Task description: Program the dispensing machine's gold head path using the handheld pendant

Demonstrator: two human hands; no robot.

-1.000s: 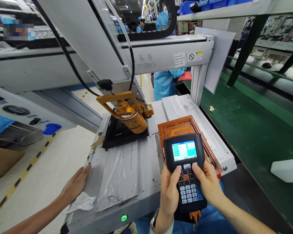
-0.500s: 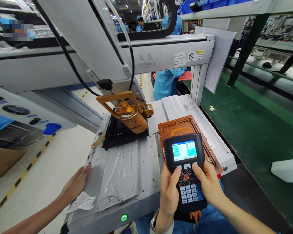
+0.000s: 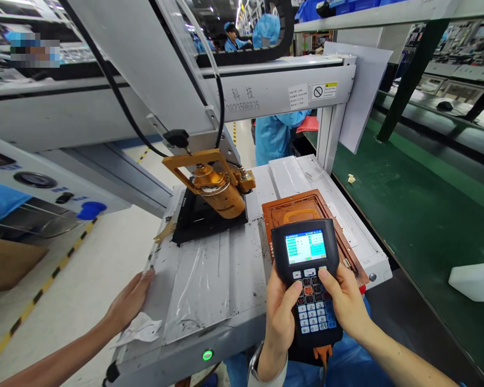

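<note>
Between both hands I hold a black handheld keypad controller [image 3: 306, 279] with a lit screen and number keys. My left hand [image 3: 280, 317], with a watch at the wrist, wraps its left side, thumb over the keys below the screen. My right hand [image 3: 342, 301] grips the right side, its thumb at a button under the screen. Behind the controller lies an orange-brown fixture plate [image 3: 294, 201] on the machine bed. A brass-coloured cylinder head [image 3: 220, 196] hangs over a black tray-like fixture [image 3: 185, 223]. At the bed's left edge rests another person's hand [image 3: 135, 295].
A grey gantry beam [image 3: 274, 88] spans above the machine bed [image 3: 242, 274]. A green bench [image 3: 419, 193] runs along the right, with a white bottle [image 3: 474, 282] on it. Crumpled white tissue [image 3: 143, 328] lies near the left edge. A person in blue [image 3: 274, 137] stands behind the gantry.
My left thumb has slid slightly down from the button under the screen to the keys below. The view has shifted a little. The machine head looks unmoved.
</note>
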